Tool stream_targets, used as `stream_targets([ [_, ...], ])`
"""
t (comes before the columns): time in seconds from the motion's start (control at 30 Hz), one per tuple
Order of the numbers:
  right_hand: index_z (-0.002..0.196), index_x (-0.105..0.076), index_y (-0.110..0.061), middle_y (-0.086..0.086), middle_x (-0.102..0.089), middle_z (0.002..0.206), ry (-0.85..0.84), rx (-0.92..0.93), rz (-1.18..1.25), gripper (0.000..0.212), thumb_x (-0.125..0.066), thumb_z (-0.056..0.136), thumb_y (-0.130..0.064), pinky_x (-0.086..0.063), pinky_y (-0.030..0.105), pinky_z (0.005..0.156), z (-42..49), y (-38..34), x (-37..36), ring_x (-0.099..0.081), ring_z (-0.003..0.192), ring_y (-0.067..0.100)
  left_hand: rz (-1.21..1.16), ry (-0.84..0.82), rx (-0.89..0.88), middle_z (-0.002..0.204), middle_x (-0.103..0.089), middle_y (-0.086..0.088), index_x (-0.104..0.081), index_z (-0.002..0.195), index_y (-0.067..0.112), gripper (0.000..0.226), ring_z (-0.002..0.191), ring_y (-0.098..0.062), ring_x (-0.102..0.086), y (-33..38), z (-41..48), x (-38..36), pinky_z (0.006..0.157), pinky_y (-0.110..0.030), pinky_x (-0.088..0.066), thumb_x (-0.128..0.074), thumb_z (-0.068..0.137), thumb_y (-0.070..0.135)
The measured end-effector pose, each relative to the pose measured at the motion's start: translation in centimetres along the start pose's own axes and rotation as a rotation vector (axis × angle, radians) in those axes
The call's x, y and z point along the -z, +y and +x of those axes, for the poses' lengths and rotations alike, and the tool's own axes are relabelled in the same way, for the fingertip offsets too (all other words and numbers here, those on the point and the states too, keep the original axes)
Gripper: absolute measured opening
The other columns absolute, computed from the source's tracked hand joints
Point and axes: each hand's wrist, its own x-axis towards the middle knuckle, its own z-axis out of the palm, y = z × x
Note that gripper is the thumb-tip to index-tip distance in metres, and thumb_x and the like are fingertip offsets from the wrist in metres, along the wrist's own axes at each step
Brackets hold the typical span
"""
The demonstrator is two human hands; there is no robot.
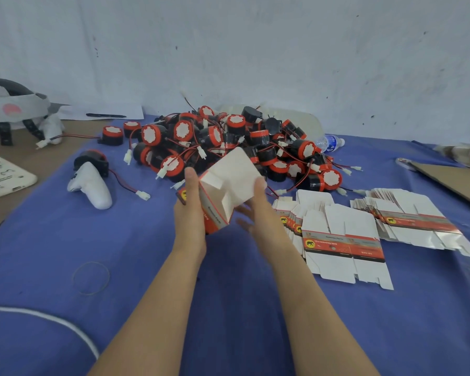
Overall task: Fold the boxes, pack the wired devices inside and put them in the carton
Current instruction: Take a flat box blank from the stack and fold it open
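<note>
Just over blue cloth (147, 253) (pale wall (255, 50) behind), left hand (190, 215) grips box (228, 177), right hand's (262, 210) spread fingers (244, 223) touching.

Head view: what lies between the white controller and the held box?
In the head view, a red-and-black wire ending in a white plug lies on blue cloth between the white controller and the box; otherwise bare.
</note>
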Motion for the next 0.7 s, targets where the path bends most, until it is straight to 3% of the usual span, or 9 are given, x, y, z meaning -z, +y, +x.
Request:
stream_targets([
  [0.07,0.122,-0.059,-0.016,0.003,-0.068,0.117,0.004,0.028,0.306,0.065,-0.029,0.092,-0.064,-0.047,0.038,0.099,0.3,-0.5,0.8,-0.060,0.114,0.021,0.049,0.002,0.041,0.101,-0.071,-0.001,-0.064,0.099,0.027,0.082,0.096,-0.020,-0.067,0.2,0.1,0.1,0.092,-0.043,-0.053,-0.040,0.049,0.088],
  [0.13,0.103,-0.062,-0.017,0.001,-0.075,0.092,0.025,0.024,0.395,0.047,-0.037,0.095,-0.056,-0.053,0.036,0.088,0.2,-0.9,1.6,-0.068,0.095,0.018,0.131,-0.048,0.057,0.100,-0.070,-0.001,-0.063,0.100,0.028,0.083,0.097,-0.019,-0.066,0.2,-0.1,-0.2,0.090,-0.039,-0.053,-0.039,0.048,0.087],
  [0.2,0.088,-0.060,-0.024,-0.008,-0.074,0.073,0.016,0.049,0.230,0.031,-0.042,0.098,-0.048,-0.057,0.030,0.077,0.0,-0.5,1.7,-0.071,0.080,0.010,0.178,-0.067,0.043,0.101,-0.069,-0.001,-0.064,0.101,0.028,0.081,0.097,-0.020,-0.066,0.2,-0.5,-0.4,0.091,-0.039,-0.053,-0.038,0.050,0.086],
  [0.3,0.085,-0.061,-0.032,-0.014,-0.073,0.073,-0.027,0.154,-0.021,0.028,-0.039,0.101,-0.038,-0.057,0.021,0.066,-0.1,0.0,1.2,-0.070,0.076,0.001,0.202,-0.026,0.034,0.103,-0.068,-0.004,-0.062,0.103,0.027,0.079,0.097,-0.021,-0.065,0.5,-0.7,-0.4,0.093,-0.040,-0.052,-0.036,0.055,0.084],
  [0.43,0.078,-0.062,-0.020,-0.003,-0.061,0.073,0.205,0.329,-0.398,0.033,-0.041,0.102,-0.029,-0.049,0.031,0.068,0.1,0.3,1.4,-0.057,0.071,0.013,0.174,-0.042,0.050,0.090,-0.070,0.002,-0.063,0.090,0.030,0.070,0.086,-0.017,-0.067,0.4,-0.9,-0.5,0.078,-0.032,-0.054,-0.040,0.050,0.084],
  [0.5,0.071,-0.058,-0.021,-0.003,-0.057,0.065,0.253,0.181,-0.251,0.034,-0.045,0.100,-0.034,-0.048,0.028,0.059,0.2,0.2,1.9,-0.053,0.062,0.011,0.081,-0.205,0.118,0.098,-0.073,-0.001,-0.066,0.103,0.028,0.083,0.092,-0.020,-0.070,0.2,-0.9,-0.6,0.082,-0.036,-0.056,-0.043,0.048,0.086],
  [0.6,0.069,-0.052,-0.015,-0.002,-0.040,0.047,0.033,-0.137,0.129,0.037,-0.053,0.096,-0.039,-0.030,0.018,0.036,0.0,0.1,1.7,-0.035,0.040,0.008,-0.232,-0.407,0.173,0.114,-0.071,-0.006,-0.064,0.120,0.022,0.084,0.102,-0.023,-0.068,0.8,-0.8,-0.1,0.079,-0.037,-0.058,-0.044,0.064,0.081],
  [0.7,0.073,-0.052,-0.017,-0.003,-0.030,0.051,-0.025,-0.166,0.117,0.040,-0.052,0.092,-0.052,-0.020,0.018,0.037,0.1,0.6,0.5,-0.024,0.043,0.008,-0.328,-0.364,0.168,0.112,-0.071,-0.005,-0.063,0.122,0.020,0.082,0.097,-0.022,-0.069,1.4,-0.9,0.1,0.073,-0.035,-0.055,-0.043,0.067,0.077],
])
